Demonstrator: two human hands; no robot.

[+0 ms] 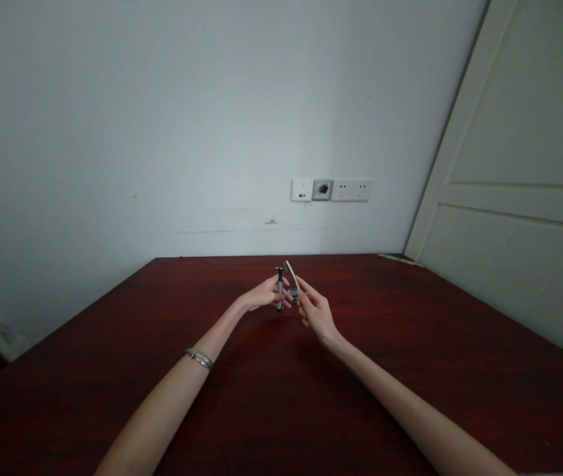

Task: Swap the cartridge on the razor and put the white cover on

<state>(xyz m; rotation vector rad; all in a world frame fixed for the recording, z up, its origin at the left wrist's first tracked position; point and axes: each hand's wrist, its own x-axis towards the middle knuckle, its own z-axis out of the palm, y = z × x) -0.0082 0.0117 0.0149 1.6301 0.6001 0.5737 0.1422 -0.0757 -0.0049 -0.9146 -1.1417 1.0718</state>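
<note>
My left hand point(263, 295) is closed around a slim dark rod-like tool point(280, 288) that it holds upright above the dark red table point(410, 344). My right hand point(315, 309) meets it from the right and pinches a small silvery, curved metal piece point(291, 276) next to the tool's top. The two hands touch at the fingertips over the far middle of the table. A metal bracelet point(198, 357) sits on my left wrist. I cannot make out what exactly the small parts are.
A pale wall stands behind the table, with a row of sockets and a switch plate point(331, 190). A white panelled door point(519, 185) is at the right. A thin flat strip point(400, 259) lies at the table's far right corner.
</note>
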